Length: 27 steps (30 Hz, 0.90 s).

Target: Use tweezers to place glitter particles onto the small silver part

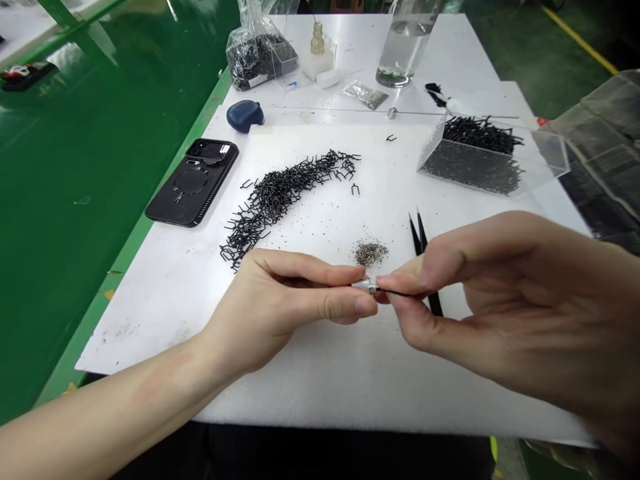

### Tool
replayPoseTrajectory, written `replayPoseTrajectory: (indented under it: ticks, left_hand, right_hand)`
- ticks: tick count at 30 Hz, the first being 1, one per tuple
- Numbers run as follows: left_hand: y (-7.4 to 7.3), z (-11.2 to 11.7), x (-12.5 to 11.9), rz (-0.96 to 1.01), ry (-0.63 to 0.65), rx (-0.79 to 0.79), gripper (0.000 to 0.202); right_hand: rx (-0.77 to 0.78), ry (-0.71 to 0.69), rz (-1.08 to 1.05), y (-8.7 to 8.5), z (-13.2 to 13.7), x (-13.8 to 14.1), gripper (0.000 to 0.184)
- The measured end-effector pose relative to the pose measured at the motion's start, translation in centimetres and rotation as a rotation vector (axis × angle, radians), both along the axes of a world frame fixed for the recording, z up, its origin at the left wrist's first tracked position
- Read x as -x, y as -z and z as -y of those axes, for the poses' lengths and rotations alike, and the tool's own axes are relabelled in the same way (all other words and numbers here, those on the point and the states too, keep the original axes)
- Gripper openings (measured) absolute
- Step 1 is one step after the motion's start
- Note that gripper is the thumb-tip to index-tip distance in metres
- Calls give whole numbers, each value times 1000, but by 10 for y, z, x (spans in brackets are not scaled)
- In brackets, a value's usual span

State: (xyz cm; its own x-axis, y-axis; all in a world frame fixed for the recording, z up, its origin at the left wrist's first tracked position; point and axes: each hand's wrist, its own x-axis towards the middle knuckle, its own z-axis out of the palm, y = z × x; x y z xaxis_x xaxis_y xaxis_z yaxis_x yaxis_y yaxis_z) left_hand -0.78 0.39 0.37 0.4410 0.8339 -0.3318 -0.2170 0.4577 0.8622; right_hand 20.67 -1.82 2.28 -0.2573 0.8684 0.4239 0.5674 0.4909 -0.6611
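Between thumb and fingers, my left hand point(295, 293) pinches a small silvery metal piece point(364, 285). My right hand point(465, 287) is closed on a thin black part point(393, 291), whose left end meets the metal piece. Most of both parts is hidden by my fingertips. Just beyond my fingers lies a small heap of tiny brownish metal bits point(370, 253). Black tweezers point(419, 233) rest on the white mat, partly behind my right hand. Farther left spreads a long pile of small black forked parts point(285, 190).
A black phone point(193, 183) and a dark blue case point(245, 116) lie at the left. At the right stands a clear bin point(540, 157) of black parts. Along the back are a plastic bag of black pieces point(255, 57), a small bottle point(317, 39) and a clear water container point(404, 50).
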Motion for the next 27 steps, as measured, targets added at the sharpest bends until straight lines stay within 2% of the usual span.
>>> replayPoseTrajectory:
  ticks: [4,8,12,16,20,27]
  left_hand:
    - [-1,0,-1,10,-6,6,21]
    - [-2,1,-1,8,-11,5,19]
    - [-1,1,-1,-8,-17,-16,19]
    - [-1,1,-2,-11,-33,-23,18]
    - [1,1,-3,13,-45,-36,16]
    - [2,4,-2,9,-52,-96,17]
  right_hand:
    - [-9,-6,-51,4,-1,0,25]
    - [-104,-78,-120,10,-4,-1,27]
    - [-121,-80,-115,12,-7,-2,23]
    - [-199,-149,-175,14,-11,-1,28]
    - [-191,-113,-193,17,-11,-2,29]
    - [-232,-167,-241,24,-13,-2,39]
